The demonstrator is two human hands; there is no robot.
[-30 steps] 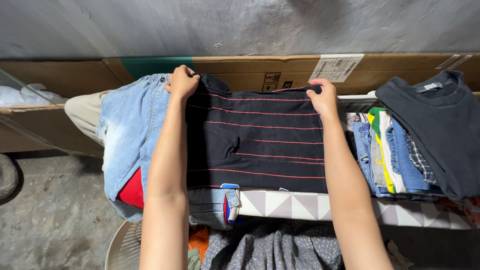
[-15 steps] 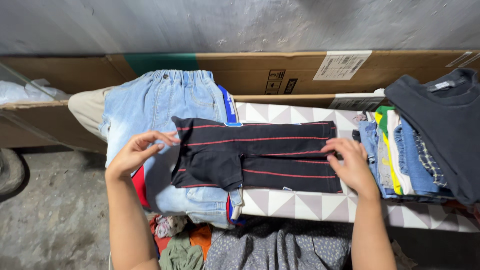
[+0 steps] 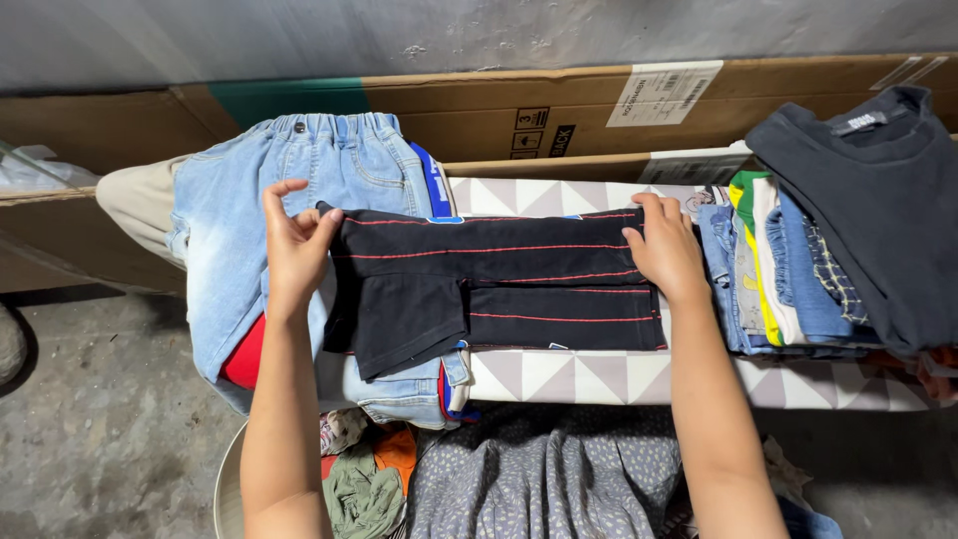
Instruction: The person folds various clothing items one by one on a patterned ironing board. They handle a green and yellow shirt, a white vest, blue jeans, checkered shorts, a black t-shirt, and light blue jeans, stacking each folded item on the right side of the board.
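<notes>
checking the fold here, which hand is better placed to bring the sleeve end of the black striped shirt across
Left, probably. The left hand already pinches the sleeve-side edge of the black striped shirt, over the light jeans. The right hand lies flat on the opposite end, pinning it.

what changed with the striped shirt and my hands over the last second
The black red-striped shirt, spread flat a second ago, is now folded into a narrow band. The left hand came down to pinch its left end; the right hand presses the right end. The light blue jeans and the folded clothes stack stayed put.

Home laundry corner (bare floor (image 3: 110, 419)): clothes stack (image 3: 788, 269).
</notes>
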